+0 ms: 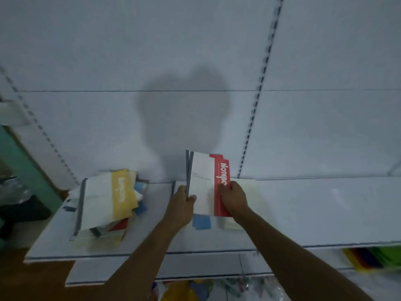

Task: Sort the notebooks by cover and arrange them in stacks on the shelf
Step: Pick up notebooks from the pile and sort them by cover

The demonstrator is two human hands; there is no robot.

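Both my hands hold a small bundle of red-and-white notebooks [205, 183] tilted up above the white shelf [314, 213]. My left hand [181, 206] grips the bundle's grey spine edge, and my right hand [233, 197] grips its red side. Under the bundle lie a notebook with a blue patch [201, 222] and a pale yellow one [249, 187]. On the left of the shelf sits a messy pile of mixed notebooks [104, 205], topped by a yellow-and-white one.
The white back panel [152, 61] rises behind the shelf, with a slotted upright [253, 118] to the right. A lower shelf [195, 268] juts out below. Colourful goods [373, 259] lie at the lower right. A dark object [19, 209] stands at the far left.
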